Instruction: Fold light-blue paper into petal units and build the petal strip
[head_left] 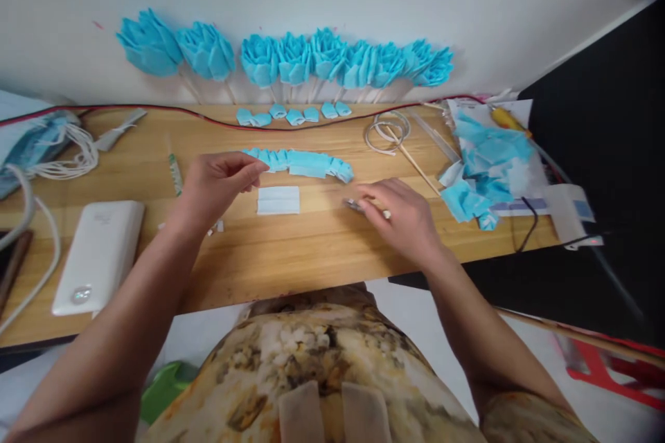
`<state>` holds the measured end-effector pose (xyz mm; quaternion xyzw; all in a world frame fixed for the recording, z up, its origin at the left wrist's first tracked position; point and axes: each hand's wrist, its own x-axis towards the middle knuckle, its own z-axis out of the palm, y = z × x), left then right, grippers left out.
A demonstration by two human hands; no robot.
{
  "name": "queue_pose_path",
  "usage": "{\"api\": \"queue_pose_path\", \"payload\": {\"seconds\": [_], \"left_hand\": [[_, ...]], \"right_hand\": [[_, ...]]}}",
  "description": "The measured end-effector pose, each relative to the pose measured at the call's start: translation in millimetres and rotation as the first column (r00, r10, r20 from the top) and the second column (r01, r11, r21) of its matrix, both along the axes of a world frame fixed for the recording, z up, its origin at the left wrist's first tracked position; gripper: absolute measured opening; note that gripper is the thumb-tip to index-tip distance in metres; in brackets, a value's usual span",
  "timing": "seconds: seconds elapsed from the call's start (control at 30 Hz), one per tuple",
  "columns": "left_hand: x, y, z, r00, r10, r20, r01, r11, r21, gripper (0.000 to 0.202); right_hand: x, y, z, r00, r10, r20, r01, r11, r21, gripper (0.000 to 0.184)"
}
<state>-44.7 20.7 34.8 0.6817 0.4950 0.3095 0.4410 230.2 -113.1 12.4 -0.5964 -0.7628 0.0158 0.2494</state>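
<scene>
My left hand [221, 180] hovers over the desk with thumb and fingers pinched together; whatever is between them is too small to make out. It overlaps the left end of a curved row of folded light-blue pieces [309, 163]. Just below that row lies a pale, flat, creased rectangle [278, 201] of fabric. My right hand [402, 218] is closed around a small metal tool [354, 205], whose dark tip points left and whose kind is blurred. Several small folded blue petals [295, 116] rest farther back, near the wall.
Blue fabric flowers [327, 55] on sticks lean along the wall. A red-black cable [197, 114] crosses the desk. Wire coils [387, 131], a wooden stick [415, 163] and blue scraps [488, 152] lie right. A white power bank [101, 249] and white cords [73, 152] lie left.
</scene>
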Motion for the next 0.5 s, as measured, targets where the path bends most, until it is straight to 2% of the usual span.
{"api": "queue_pose_path", "payload": {"seconds": [0.03, 0.13, 0.2, 0.33, 0.4, 0.5], "left_hand": [[-1.9, 0.6, -3.3, 1.000, 0.024, 0.001, -0.024, 1.000, 0.010, 0.022], [-7.6, 1.9, -15.6, 0.997, 0.080, 0.018, -0.080, 0.996, 0.025, 0.026], [-11.2, 2.7, -23.6, 0.995, 0.099, 0.027, -0.099, 0.995, 0.031, 0.032], [-16.1, 4.5, -34.0, 0.995, 0.073, 0.073, -0.076, 0.996, 0.045, 0.039], [-17.0, 4.9, -36.3, 0.995, 0.050, 0.084, -0.054, 0.997, 0.048, 0.039], [-16.8, 4.6, -37.5, 0.999, 0.014, 0.045, -0.016, 0.999, 0.028, 0.036]], "right_hand": [[-13.9, 4.6, 1.0, 0.998, 0.066, -0.013, -0.066, 0.998, -0.013, 0.023], [-50.3, 23.3, 1.2, 0.987, 0.158, -0.011, -0.158, 0.983, -0.091, 0.024], [-67.3, 38.5, 1.9, 0.988, 0.144, 0.046, -0.133, 0.973, -0.187, 0.025], [-88.5, 66.1, 4.8, 0.964, 0.085, 0.251, 0.010, 0.935, -0.354, 0.023], [-96.0, 74.6, 3.0, 0.944, 0.077, 0.322, 0.053, 0.925, -0.377, 0.022], [-103.1, 79.7, -4.7, 0.937, 0.066, 0.343, 0.052, 0.945, -0.324, 0.022]]}}
